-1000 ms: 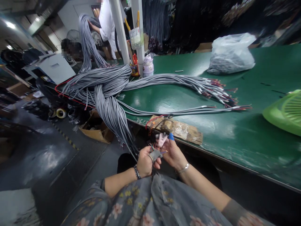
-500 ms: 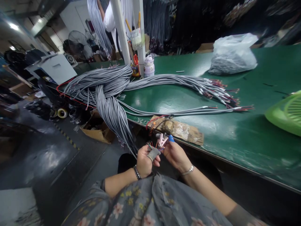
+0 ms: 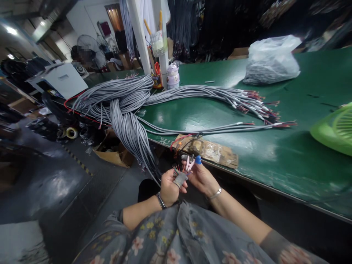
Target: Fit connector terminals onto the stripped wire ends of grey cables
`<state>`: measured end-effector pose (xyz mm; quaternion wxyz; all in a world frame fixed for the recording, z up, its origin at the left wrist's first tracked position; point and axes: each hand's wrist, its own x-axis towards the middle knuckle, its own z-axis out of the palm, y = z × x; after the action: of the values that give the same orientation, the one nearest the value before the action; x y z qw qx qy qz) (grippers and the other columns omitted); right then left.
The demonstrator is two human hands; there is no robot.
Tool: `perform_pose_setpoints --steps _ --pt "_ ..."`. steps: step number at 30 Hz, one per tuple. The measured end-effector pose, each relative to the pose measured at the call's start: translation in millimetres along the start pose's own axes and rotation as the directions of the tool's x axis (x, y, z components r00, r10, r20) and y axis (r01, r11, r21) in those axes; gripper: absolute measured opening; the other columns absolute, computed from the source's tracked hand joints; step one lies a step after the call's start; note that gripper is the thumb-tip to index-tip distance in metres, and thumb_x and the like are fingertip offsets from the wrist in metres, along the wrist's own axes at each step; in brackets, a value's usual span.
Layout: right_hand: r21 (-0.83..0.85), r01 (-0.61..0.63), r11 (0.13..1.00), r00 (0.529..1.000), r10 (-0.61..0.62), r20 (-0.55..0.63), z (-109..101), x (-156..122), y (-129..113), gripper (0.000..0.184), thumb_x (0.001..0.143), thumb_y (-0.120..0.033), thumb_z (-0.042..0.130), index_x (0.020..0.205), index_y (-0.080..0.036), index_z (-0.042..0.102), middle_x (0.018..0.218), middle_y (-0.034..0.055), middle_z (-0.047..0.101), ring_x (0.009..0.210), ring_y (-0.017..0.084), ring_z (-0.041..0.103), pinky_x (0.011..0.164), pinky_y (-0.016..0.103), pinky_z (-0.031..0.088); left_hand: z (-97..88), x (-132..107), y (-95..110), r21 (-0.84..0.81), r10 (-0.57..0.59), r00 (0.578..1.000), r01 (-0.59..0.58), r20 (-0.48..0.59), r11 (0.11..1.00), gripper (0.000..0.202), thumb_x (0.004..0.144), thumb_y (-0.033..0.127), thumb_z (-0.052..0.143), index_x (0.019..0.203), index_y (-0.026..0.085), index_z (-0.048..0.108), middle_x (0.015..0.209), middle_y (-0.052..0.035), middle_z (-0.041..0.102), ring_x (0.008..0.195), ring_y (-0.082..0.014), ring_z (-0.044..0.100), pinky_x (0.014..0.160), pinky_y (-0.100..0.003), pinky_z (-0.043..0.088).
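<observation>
My left hand (image 3: pixel 169 187) is closed around the end of a grey cable (image 3: pixel 154 171), thumb wrapped in grey tape, with coloured wire ends (image 3: pixel 177 169) fanning out above the fist. My right hand (image 3: pixel 202 176), with a blue cap on one fingertip, pinches a small pink snipping tool (image 3: pixel 189 162) right at those wire ends. Both hands sit just below the front edge of the green table (image 3: pixel 275 154). A thick bundle of grey cables (image 3: pixel 129 124) hangs from the table down toward my left hand.
More grey cables with red stripped ends (image 3: pixel 255 106) lie across the table. A taped cardboard pad (image 3: pixel 209 149) sits at the edge. A white plastic bag (image 3: pixel 271 60), green fan (image 3: pixel 334 128), white posts (image 3: pixel 140 36) and a jar (image 3: pixel 173 76) stand behind. Cardboard box (image 3: pixel 112 152) on floor.
My hands stay together with small shifts; the pink tool has closed in on the wire ends. The person at the back who was lifting a cable bundle has gone out of sight.
</observation>
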<state>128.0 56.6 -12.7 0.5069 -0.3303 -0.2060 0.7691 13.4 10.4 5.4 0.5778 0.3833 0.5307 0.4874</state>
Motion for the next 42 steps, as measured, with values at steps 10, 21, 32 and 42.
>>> perform_pose_setpoints --steps 10,21,32,42 --pt "0.065 -0.035 0.997 0.999 0.034 0.02 -0.7 -4.5 2.3 0.044 0.064 -0.066 0.066 0.073 -0.023 0.067 0.069 0.0016 0.066 0.058 0.015 0.056 0.057 0.029 0.046 -2.5 -4.0 -0.1 0.032 -0.027 0.999 0.027 0.02 0.999 0.04 0.063 0.054 0.068 0.065 0.016 0.056 0.046 0.0024 0.056 0.032 -0.0067 0.046 0.033 -0.018 0.035" --pt "-0.396 0.047 0.917 0.985 0.022 0.17 -8.1 -34.3 -6.8 0.028 0.057 -0.04 0.082 0.064 -0.018 0.068 0.061 -0.0012 0.062 0.056 0.011 0.05 0.058 0.025 0.04 -9.1 -11.5 -2.1 0.131 -0.089 0.985 0.07 0.146 0.989 0.034 0.062 0.048 0.07 0.063 0.017 0.056 0.048 0.0016 0.055 0.036 -0.0082 0.049 0.037 -0.019 0.038" --pt "-0.486 0.087 0.87 0.996 -0.058 0.073 -15.0 -42.9 -8.2 0.033 0.054 -0.043 0.082 0.075 -0.02 0.07 0.072 0.0015 0.067 0.065 0.016 0.057 0.066 0.031 0.045 -9.4 -4.7 -7.0 -0.002 -0.187 0.98 0.187 0.063 0.982 0.047 0.054 0.057 0.073 0.066 0.016 0.054 0.048 0.0004 0.059 0.037 -0.0114 0.055 0.037 -0.02 0.039" --pt "-0.415 0.05 0.908 0.997 -0.021 0.076 7.1 -46.9 -2.1 0.037 0.057 -0.049 0.079 0.063 -0.019 0.058 0.049 -0.0024 0.057 0.044 0.012 0.05 0.049 0.028 0.041 -11.8 -8.8 -4.9 0.089 -0.203 0.96 0.189 0.195 0.978 0.056 0.048 0.065 0.073 0.065 0.014 0.057 0.049 -0.001 0.06 0.039 -0.0122 0.056 0.038 -0.02 0.041"
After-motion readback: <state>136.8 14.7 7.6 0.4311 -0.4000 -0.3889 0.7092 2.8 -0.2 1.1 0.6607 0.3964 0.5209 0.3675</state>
